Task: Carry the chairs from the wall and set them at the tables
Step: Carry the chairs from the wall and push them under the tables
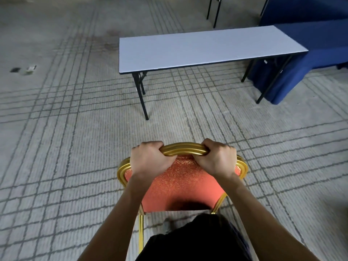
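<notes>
Grey lined carpet (pixel 75 129); both hands, left hand (pixel 148 159) and right hand (pixel 216 159), grip the banquet chair (pixel 180 185) top; walk it straight to the folding table (pixel 207 48), then put it down softly

**Setting:** banquet or function hall, of the hotel or conference kind.

**Floor:** grey fitted carpet (pixel 66 129) with a dark woven pattern of crossing grid lines. It is stained in places and covers the whole visible floor.

**Tables:**
- One long narrow folding table (pixel 207 48) with a pale grey laminate top, dark edging and black metal folding legs.
- Just beside its right end, deep blue cloth (pixel 320 40) draped to the floor over table-height furniture.
- A further pair of black metal table legs (pixel 214 10) at the top edge.

**Seating:** one banquet chair (pixel 180 183) with a gold-painted ribbed metal frame and red-orange damask-patterned upholstery.

**Layout:** a large stretch of carpet lies around the furniture.
</notes>
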A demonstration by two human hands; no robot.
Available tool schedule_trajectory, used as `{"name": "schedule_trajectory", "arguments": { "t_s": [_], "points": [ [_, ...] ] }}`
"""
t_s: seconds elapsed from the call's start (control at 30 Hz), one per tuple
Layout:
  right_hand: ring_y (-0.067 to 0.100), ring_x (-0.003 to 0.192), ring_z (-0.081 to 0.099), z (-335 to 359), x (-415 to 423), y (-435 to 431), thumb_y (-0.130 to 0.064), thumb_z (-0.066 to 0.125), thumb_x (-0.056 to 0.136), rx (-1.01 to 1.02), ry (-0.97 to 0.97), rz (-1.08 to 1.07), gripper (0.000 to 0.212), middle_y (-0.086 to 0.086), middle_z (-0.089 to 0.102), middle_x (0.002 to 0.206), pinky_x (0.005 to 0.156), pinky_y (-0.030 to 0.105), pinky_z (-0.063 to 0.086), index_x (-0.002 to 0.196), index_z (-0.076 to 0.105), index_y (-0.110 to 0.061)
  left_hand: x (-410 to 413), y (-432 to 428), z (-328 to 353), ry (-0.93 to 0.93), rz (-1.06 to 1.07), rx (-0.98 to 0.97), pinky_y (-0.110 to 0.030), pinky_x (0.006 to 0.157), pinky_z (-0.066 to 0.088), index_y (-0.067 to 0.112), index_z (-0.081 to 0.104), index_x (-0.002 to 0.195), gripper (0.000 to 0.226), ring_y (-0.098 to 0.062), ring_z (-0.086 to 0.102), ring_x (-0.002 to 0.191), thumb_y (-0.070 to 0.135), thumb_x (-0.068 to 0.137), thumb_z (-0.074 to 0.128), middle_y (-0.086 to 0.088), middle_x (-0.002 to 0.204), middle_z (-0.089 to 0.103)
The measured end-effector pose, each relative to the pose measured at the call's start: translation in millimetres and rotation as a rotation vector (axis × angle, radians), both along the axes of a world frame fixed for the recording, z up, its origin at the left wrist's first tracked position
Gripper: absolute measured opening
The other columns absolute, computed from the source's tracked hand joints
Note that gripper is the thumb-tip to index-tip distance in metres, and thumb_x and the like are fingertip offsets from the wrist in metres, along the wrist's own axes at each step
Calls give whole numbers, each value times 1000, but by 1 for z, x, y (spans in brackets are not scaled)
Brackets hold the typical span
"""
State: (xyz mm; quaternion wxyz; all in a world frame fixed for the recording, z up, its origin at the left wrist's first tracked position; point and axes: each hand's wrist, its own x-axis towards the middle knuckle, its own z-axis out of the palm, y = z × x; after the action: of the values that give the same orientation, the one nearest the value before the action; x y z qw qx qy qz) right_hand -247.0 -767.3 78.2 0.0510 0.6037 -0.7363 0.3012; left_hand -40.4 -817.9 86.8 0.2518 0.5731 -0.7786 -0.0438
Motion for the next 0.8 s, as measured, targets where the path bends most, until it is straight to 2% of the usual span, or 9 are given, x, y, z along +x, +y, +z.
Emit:
{"name": "schedule_trajectory", "arguments": {
  "t_s": [0.17,0.37,0.47,0.57,0.63,0.7,0.8],
  "points": [
    [19,41,51,-1,-32,-84,-40,60,62,-50,-28,57,22,-4,54,49,42,22,32,58,56,-19,-30,-80,8,36,-25,-53,-15,48,19,27,37,50,40,-9,39,38,56,65,61,15,44,33],
    [22,43,54,-15,-96,-215,-41,60,69,-124,-68,126,26,-3,57,52,39,28,40,57,59,-17,-89,-200,1,-29,27,12,-20,47,32,23,49,49,42,-9,45,40,59,68,60,12,44,46],
    [23,43,56,-13,-120,-262,-42,60,69,-139,-53,135,28,-2,57,51,40,28,39,57,58,-17,-114,-243,6,-36,77,70,-20,47,35,25,47,49,42,-7,46,43,58,65,69,12,45,46],
    [21,44,56,-8,-143,-307,-44,60,70,-141,-37,153,28,-3,57,51,42,27,39,57,58,-18,-138,-283,14,-19,132,73,-23,51,44,26,43,48,47,-7,49,45,68,64,58,11,46,48],
    [20,44,57,-5,-158,-337,-43,60,70,-131,-47,185,28,-4,57,52,42,26,40,57,58,-18,-151,-306,18,-39,152,73,-23,51,40,26,46,49,47,-7,47,44,69,65,56,12,46,49],
    [19,44,56,-6,-170,-365,-43,60,69,-157,-42,202,27,-4,56,52,42,26,40,57,58,-19,-163,-328,19,-60,158,94,-21,49,32,26,52,51,43,-5,44,44,64,67,63,13,47,48],
    [16,42,51,-6,-181,-412,-39,57,71,-166,-48,251,25,-6,52,50,39,25,38,55,57,-20,-172,-367,17,-31,178,101,-14,47,26,28,46,49,38,-3,40,41,56,66,66,15,44,41]
  ]
}}
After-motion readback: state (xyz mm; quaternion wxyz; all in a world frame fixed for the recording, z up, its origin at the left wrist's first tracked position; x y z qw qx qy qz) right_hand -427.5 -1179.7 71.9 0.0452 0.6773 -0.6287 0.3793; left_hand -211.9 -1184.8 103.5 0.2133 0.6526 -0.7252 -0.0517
